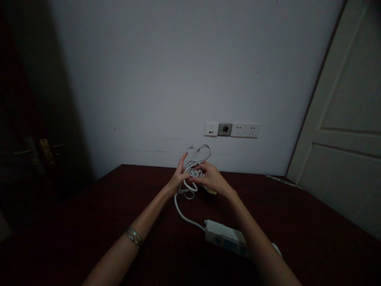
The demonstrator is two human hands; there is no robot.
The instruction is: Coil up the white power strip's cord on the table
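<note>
The looped white cable (193, 161) is bunched between left hand (178, 176) and right hand (210, 177), beyond the power strip (226, 235), its loops stretching away from it. The right, nearer the strip, pinches the bundle; the left's thumb and forefinger spread wide, its hidden grip I can't tell.

Head view looks across the table (127, 188) — wallward.

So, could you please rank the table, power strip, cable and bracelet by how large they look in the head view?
1. Table
2. Power strip and cable: unsure, both partly hidden
3. Bracelet
</note>
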